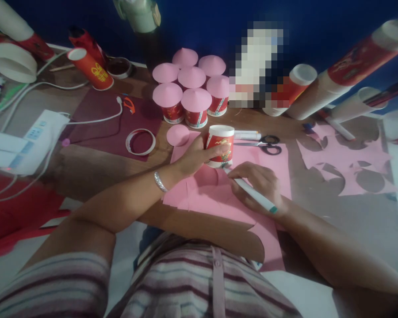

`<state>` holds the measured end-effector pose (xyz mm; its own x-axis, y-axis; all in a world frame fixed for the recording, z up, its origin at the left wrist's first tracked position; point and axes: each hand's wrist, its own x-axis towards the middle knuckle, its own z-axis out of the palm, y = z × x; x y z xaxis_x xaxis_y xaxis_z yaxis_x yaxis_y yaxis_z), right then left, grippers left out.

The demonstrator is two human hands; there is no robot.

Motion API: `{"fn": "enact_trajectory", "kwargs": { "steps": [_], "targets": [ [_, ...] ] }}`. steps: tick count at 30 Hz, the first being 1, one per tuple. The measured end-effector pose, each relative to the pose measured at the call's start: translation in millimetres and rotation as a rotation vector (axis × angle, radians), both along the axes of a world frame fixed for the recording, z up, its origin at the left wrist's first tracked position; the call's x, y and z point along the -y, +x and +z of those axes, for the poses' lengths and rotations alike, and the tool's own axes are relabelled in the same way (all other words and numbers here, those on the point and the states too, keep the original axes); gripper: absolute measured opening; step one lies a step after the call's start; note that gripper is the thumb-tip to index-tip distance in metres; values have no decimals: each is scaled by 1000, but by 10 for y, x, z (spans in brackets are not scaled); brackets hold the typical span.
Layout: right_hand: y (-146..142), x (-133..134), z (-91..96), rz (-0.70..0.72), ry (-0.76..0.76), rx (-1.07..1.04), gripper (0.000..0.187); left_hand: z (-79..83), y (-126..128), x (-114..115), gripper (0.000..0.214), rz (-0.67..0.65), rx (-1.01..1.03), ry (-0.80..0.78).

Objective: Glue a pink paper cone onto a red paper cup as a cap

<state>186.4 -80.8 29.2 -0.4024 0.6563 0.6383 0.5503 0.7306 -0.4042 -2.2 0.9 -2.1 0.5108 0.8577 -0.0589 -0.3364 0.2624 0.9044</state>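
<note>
My left hand (pixel 199 157) is wrapped round a red paper cup (pixel 220 143) with a white rim and gold print, which stands on pink paper (pixel 268 176). In my right hand (pixel 257 185) is a white marker pen (pixel 257 194) with a green end, its tip at the base of the cup. Beside the cup lie black-handled scissors (pixel 270 145) and other pale pens (pixel 247 134). A loose pink paper disc (pixel 177 135) rests to the left of the cup. Behind it stand several red cups (pixel 195 118) topped with pink paper cones (pixel 196 100).
A roll of tape (pixel 140 142) lies on a maroon sheet (pixel 102 128) at left, near a white power strip (pixel 36 141) with cables. Pink paper scrap (pixel 345 159) with round cut-outs lies at right. Tall cardboard tubes (pixel 318 97) and a red cup (pixel 92 70) stand farther back.
</note>
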Motion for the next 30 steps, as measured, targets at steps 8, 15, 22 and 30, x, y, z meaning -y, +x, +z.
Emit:
{"fn": "enact_trajectory", "kwargs": {
  "steps": [8, 15, 22, 30],
  "targets": [
    [17, 33, 38, -72, -208, -3, 12, 36, 8, 11, 50, -11, -3, 17],
    [7, 24, 55, -64, -276, -36, 6, 43, 5, 10, 52, -6, -41, 25],
    [5, 73, 108, 14, -258, -74, 4, 20, 3, -2, 50, 3, -10, 14],
    [-25, 75, 15, 38, -78, -81, 7, -48, -5, -18, 44, 9, 39, 9]
  ]
}}
